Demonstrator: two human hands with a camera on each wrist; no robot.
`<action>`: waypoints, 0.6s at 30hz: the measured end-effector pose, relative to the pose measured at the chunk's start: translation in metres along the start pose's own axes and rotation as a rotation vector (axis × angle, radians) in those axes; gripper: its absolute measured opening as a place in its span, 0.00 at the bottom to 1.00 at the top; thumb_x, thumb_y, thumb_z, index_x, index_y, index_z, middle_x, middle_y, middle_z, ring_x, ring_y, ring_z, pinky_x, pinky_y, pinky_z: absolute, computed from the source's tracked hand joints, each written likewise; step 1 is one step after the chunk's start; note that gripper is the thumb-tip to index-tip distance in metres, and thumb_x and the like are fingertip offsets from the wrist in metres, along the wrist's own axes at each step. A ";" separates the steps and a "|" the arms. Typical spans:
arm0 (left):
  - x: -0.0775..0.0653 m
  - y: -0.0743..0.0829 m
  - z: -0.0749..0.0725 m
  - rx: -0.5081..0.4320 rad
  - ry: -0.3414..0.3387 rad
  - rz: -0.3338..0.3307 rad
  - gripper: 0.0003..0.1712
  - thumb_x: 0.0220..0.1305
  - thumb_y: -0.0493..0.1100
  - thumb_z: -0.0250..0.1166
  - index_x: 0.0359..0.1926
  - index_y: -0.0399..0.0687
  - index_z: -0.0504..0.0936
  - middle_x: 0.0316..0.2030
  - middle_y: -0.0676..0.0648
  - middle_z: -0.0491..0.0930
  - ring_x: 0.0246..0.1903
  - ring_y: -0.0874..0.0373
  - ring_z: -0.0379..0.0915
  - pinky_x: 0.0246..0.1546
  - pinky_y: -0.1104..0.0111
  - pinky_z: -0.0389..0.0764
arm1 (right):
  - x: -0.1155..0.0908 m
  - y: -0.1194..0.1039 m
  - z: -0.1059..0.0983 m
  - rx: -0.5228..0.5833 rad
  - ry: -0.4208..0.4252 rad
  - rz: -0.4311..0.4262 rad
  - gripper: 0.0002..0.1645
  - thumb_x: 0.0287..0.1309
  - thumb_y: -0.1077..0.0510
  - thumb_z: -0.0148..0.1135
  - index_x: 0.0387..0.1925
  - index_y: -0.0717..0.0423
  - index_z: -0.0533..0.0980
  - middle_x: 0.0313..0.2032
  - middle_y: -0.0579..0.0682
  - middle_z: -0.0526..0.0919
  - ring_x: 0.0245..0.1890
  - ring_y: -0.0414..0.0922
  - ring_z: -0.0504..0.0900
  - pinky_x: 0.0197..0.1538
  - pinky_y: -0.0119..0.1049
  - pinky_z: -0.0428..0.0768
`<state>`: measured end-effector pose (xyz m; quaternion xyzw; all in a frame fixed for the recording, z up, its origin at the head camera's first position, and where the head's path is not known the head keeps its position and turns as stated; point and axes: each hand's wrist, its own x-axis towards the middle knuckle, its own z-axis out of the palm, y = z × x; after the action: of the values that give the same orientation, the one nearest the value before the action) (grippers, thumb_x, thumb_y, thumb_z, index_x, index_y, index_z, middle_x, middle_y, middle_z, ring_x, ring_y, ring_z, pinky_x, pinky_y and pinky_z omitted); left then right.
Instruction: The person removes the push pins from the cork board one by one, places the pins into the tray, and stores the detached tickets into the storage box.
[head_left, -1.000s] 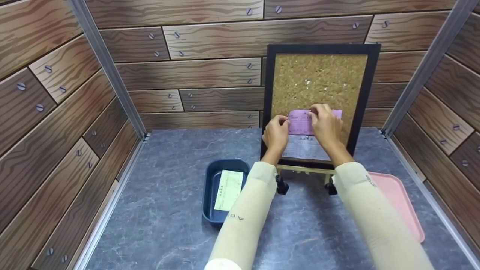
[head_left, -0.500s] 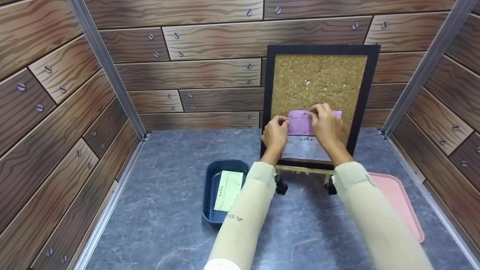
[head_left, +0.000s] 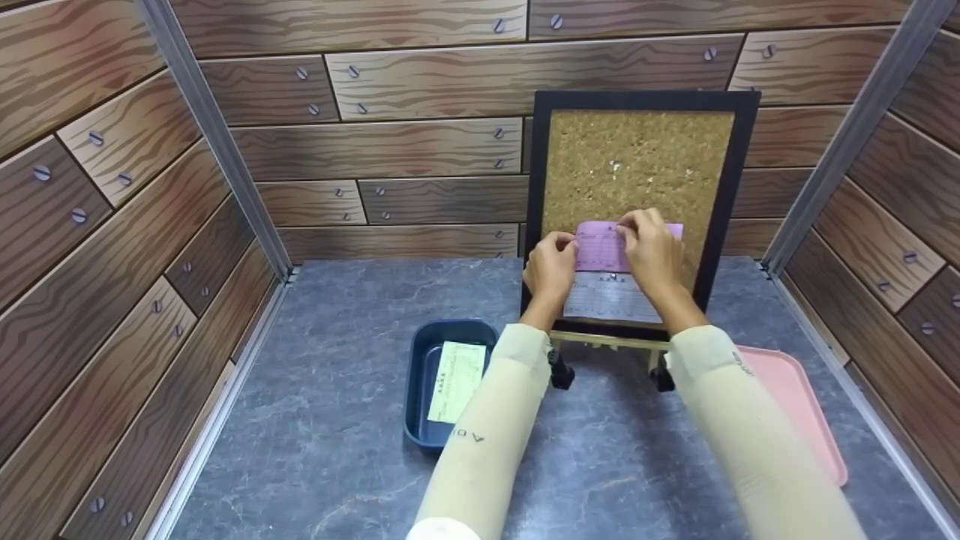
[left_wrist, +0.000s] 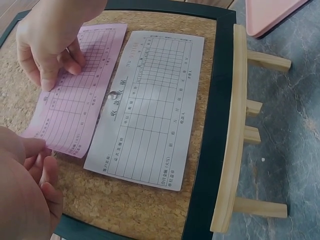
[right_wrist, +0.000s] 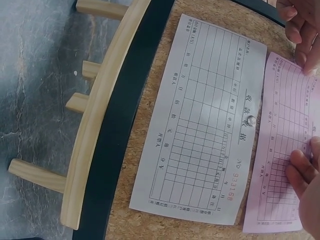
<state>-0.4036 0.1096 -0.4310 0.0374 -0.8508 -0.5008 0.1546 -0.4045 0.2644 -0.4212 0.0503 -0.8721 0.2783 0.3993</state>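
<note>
The pink slip [head_left: 598,251], on the corkboard [head_left: 637,150] just above the white slip [head_left: 600,300], should handle light, limp and easily creased, best held by its side edge, where fingers of the left hand [head_left: 551,271] pinch it; whether the curled right hand [head_left: 655,247] pinches anything, I cannot tell.

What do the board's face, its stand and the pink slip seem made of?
Board face: seemingly matte cork, speckled brown. Stand: likely smooth, bare wood, pale with faint grain. Pink slip: probably thin matte paper, given its printed form and bent edge.
</note>
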 end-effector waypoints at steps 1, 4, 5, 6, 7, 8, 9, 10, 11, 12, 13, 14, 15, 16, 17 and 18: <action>0.000 0.000 0.000 0.000 -0.001 0.001 0.05 0.66 0.53 0.65 0.39 0.67 0.87 0.35 0.63 0.86 0.40 0.62 0.83 0.43 0.59 0.76 | 0.000 0.000 0.000 0.002 -0.002 0.002 0.07 0.62 0.57 0.68 0.38 0.57 0.81 0.39 0.56 0.83 0.39 0.59 0.83 0.38 0.57 0.76; 0.000 0.000 0.000 -0.006 -0.002 0.001 0.05 0.66 0.53 0.65 0.39 0.67 0.87 0.35 0.63 0.86 0.40 0.63 0.83 0.43 0.59 0.76 | -0.001 0.001 0.000 0.007 -0.007 0.008 0.07 0.62 0.58 0.68 0.38 0.58 0.81 0.40 0.57 0.83 0.40 0.59 0.83 0.40 0.57 0.76; 0.000 0.000 -0.001 -0.008 -0.003 0.002 0.05 0.66 0.53 0.65 0.39 0.66 0.87 0.35 0.64 0.86 0.39 0.63 0.83 0.43 0.59 0.76 | -0.001 0.001 0.000 0.008 -0.010 0.013 0.07 0.62 0.58 0.68 0.38 0.58 0.81 0.40 0.57 0.83 0.41 0.59 0.83 0.40 0.57 0.76; 0.000 0.000 -0.001 -0.010 -0.004 0.002 0.05 0.66 0.53 0.65 0.39 0.66 0.87 0.35 0.64 0.86 0.39 0.63 0.83 0.43 0.59 0.76 | -0.001 0.001 0.000 0.008 -0.012 0.017 0.07 0.62 0.58 0.68 0.38 0.58 0.81 0.40 0.57 0.83 0.42 0.59 0.83 0.41 0.57 0.76; 0.000 0.000 -0.001 -0.012 -0.005 0.003 0.05 0.66 0.53 0.65 0.39 0.66 0.87 0.35 0.64 0.86 0.39 0.63 0.83 0.43 0.59 0.76 | -0.001 0.001 0.000 0.008 -0.013 0.023 0.07 0.62 0.57 0.68 0.38 0.58 0.81 0.40 0.57 0.83 0.42 0.59 0.83 0.41 0.57 0.76; 0.000 0.000 0.000 -0.013 -0.006 0.003 0.05 0.66 0.53 0.65 0.39 0.66 0.87 0.35 0.64 0.86 0.39 0.63 0.83 0.43 0.59 0.76 | -0.001 0.001 0.000 0.008 -0.014 0.029 0.08 0.62 0.57 0.68 0.39 0.57 0.81 0.41 0.57 0.83 0.42 0.59 0.83 0.41 0.58 0.76; 0.000 0.000 0.000 -0.014 -0.006 0.003 0.05 0.66 0.53 0.65 0.39 0.67 0.87 0.35 0.64 0.86 0.40 0.63 0.83 0.43 0.60 0.76 | -0.001 0.001 0.000 0.007 -0.017 0.036 0.08 0.62 0.57 0.68 0.38 0.57 0.81 0.41 0.56 0.83 0.42 0.59 0.83 0.41 0.58 0.76; 0.000 0.000 0.000 -0.013 -0.007 0.004 0.05 0.66 0.53 0.65 0.39 0.66 0.87 0.35 0.63 0.86 0.40 0.63 0.83 0.44 0.59 0.76 | -0.001 0.000 0.000 0.006 -0.019 0.043 0.08 0.62 0.56 0.68 0.38 0.57 0.81 0.41 0.56 0.83 0.43 0.59 0.83 0.41 0.58 0.76; 0.000 0.000 0.000 -0.013 -0.007 0.004 0.05 0.66 0.53 0.65 0.39 0.67 0.87 0.35 0.63 0.86 0.40 0.62 0.83 0.44 0.59 0.76 | -0.001 0.000 0.000 0.005 -0.021 0.051 0.08 0.62 0.56 0.68 0.38 0.56 0.81 0.41 0.56 0.83 0.43 0.59 0.83 0.40 0.58 0.76; 0.000 0.000 0.000 -0.012 -0.008 0.004 0.05 0.66 0.53 0.65 0.39 0.66 0.87 0.36 0.63 0.86 0.40 0.62 0.83 0.44 0.59 0.76 | -0.001 0.000 0.000 0.004 -0.024 0.059 0.08 0.62 0.56 0.68 0.38 0.56 0.81 0.41 0.56 0.83 0.43 0.59 0.83 0.40 0.58 0.76; 0.000 -0.001 0.000 -0.010 -0.007 0.005 0.05 0.66 0.53 0.65 0.39 0.66 0.87 0.36 0.63 0.86 0.40 0.62 0.83 0.44 0.59 0.76 | -0.001 -0.001 0.000 0.003 -0.027 0.066 0.08 0.62 0.56 0.68 0.38 0.56 0.81 0.42 0.55 0.83 0.43 0.59 0.83 0.40 0.59 0.75; 0.000 -0.001 0.000 -0.009 -0.007 0.004 0.05 0.66 0.53 0.65 0.39 0.66 0.87 0.36 0.63 0.86 0.40 0.62 0.83 0.44 0.59 0.76 | -0.001 -0.001 0.000 0.003 -0.031 0.072 0.08 0.62 0.55 0.68 0.39 0.55 0.81 0.42 0.55 0.83 0.43 0.59 0.83 0.40 0.59 0.75; 0.000 -0.001 0.000 -0.008 -0.006 0.003 0.05 0.66 0.53 0.65 0.39 0.66 0.87 0.36 0.63 0.86 0.40 0.62 0.83 0.44 0.59 0.76 | -0.001 -0.001 -0.001 0.003 -0.035 0.076 0.08 0.63 0.55 0.67 0.39 0.55 0.81 0.42 0.55 0.83 0.43 0.59 0.83 0.40 0.59 0.75; 0.000 0.000 -0.001 -0.008 -0.006 0.002 0.05 0.66 0.53 0.65 0.39 0.66 0.87 0.36 0.63 0.86 0.40 0.62 0.83 0.44 0.59 0.76 | -0.001 -0.001 -0.001 0.004 -0.035 0.078 0.08 0.63 0.55 0.67 0.39 0.55 0.81 0.42 0.55 0.83 0.43 0.59 0.83 0.40 0.59 0.75; 0.000 0.000 -0.001 -0.006 -0.007 0.001 0.05 0.66 0.53 0.65 0.39 0.66 0.87 0.36 0.63 0.86 0.40 0.62 0.83 0.44 0.59 0.76 | -0.001 -0.001 -0.001 0.005 -0.035 0.081 0.08 0.63 0.55 0.67 0.39 0.56 0.81 0.42 0.55 0.82 0.43 0.59 0.83 0.40 0.60 0.75; 0.001 0.000 -0.001 -0.003 -0.008 -0.001 0.05 0.66 0.53 0.65 0.40 0.66 0.88 0.35 0.63 0.86 0.40 0.62 0.83 0.43 0.59 0.76 | -0.001 -0.001 -0.001 0.006 -0.035 0.084 0.08 0.63 0.55 0.67 0.39 0.56 0.81 0.42 0.55 0.82 0.43 0.59 0.83 0.40 0.60 0.74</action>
<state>-0.4039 0.1089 -0.4302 0.0357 -0.8505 -0.5024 0.1512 -0.4030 0.2637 -0.4206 0.0198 -0.8794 0.2965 0.3719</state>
